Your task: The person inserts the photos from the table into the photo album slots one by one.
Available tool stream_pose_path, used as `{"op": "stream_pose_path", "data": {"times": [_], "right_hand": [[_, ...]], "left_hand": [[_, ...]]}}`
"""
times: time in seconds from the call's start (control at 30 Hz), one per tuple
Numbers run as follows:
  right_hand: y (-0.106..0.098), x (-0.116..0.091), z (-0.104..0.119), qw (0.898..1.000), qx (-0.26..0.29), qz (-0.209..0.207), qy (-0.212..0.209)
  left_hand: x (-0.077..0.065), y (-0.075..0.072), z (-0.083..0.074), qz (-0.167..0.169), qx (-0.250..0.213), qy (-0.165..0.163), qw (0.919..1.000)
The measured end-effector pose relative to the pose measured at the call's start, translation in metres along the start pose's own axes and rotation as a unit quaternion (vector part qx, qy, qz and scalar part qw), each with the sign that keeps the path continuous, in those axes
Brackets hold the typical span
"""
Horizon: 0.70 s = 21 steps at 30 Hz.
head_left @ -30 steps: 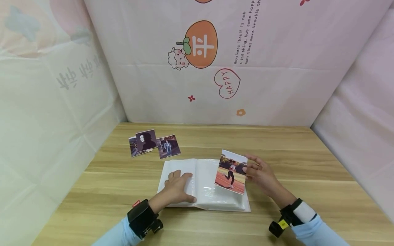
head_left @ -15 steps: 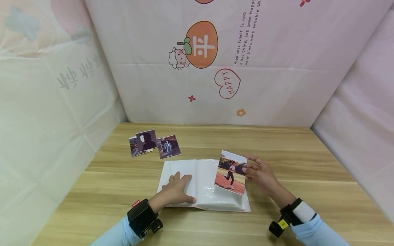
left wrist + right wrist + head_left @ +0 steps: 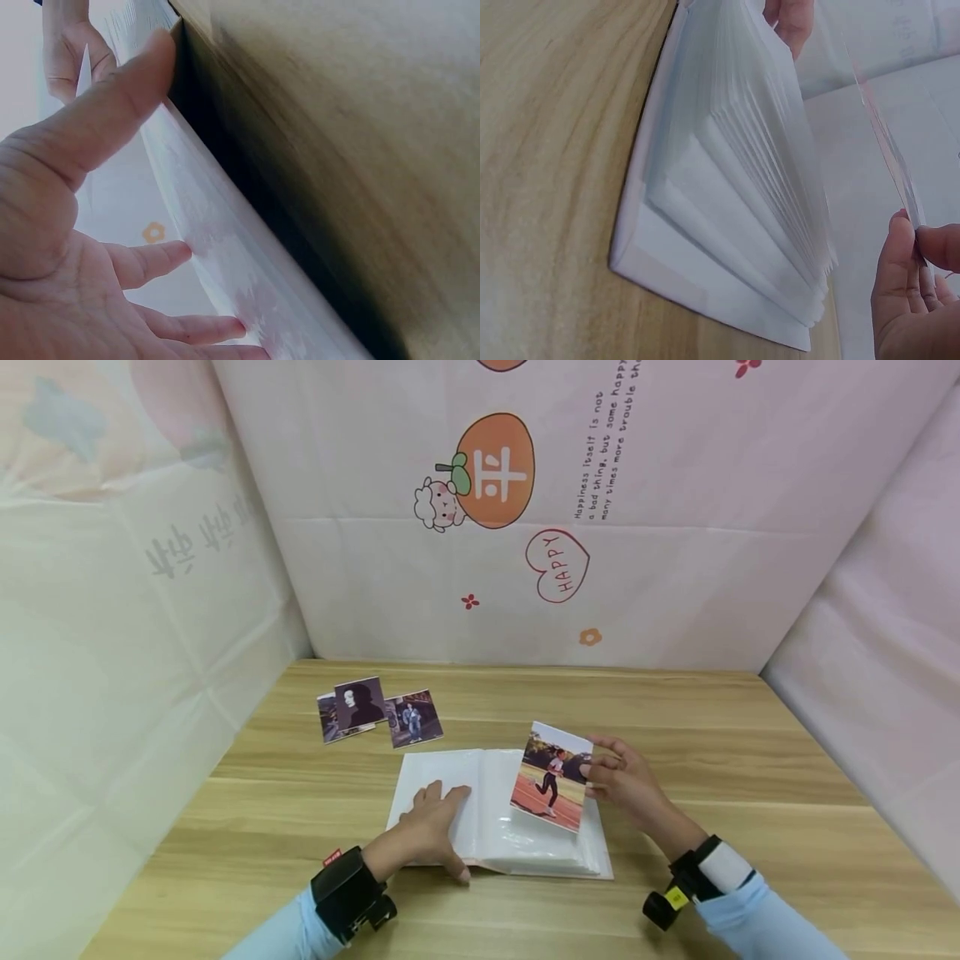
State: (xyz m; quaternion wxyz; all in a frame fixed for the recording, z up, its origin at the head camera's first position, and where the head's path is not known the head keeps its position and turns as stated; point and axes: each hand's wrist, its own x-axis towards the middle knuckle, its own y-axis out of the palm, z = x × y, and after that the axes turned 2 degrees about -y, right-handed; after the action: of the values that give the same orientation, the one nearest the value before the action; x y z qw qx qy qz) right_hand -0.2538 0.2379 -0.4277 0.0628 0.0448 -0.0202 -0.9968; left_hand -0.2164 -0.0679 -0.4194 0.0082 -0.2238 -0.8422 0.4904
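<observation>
An open photo album (image 3: 498,760) with clear plastic sleeves lies on the table. My left hand (image 3: 426,833) rests on its left page with fingers spread; the thumb reaches over the album's near edge. In the left wrist view, fingertips (image 3: 178,252) touch the page. My right hand (image 3: 628,783) pinches a photo (image 3: 551,777) of a runner on a track by its right edge, between thumb and fingers. Tilted, the photo hangs over the right page. The right wrist view shows it edge-on, apart from the album's fanned sleeves (image 3: 742,165).
Behind the album, toward the left, lie more photos: a dark portrait (image 3: 360,703) overlapping another photo (image 3: 328,720), and one of a standing person (image 3: 414,720). A wooden table (image 3: 712,718) carries everything. Printed white cloth (image 3: 360,585) encloses the back and sides.
My right hand has shifted slightly left with the photo, further over the right page. The left thumb has slid off the page to the album's near edge.
</observation>
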Motion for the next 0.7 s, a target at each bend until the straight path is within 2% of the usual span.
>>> {"op": "stream_pose_path", "data": {"times": [0.13,0.27,0.5,0.7], "right_hand": [[0.003,0.005,0.005,1.0,-0.016,-0.005,-0.001],[0.01,0.016,0.013,1.0,-0.009,-0.019,-0.005],[0.031,0.036,0.027,0.998,0.018,-0.056,0.007],[0.052,0.053,0.035,0.998,0.027,-0.062,0.009]], "left_hand": [[-0.001,-0.001,-0.001,-0.003,0.002,0.004,1.0],[0.0,-0.001,0.0,-0.005,0.004,0.006,1.0],[0.002,0.002,0.001,-0.013,0.01,0.013,0.9998],[0.003,0.003,0.002,-0.017,0.021,0.01,0.9996]]}}
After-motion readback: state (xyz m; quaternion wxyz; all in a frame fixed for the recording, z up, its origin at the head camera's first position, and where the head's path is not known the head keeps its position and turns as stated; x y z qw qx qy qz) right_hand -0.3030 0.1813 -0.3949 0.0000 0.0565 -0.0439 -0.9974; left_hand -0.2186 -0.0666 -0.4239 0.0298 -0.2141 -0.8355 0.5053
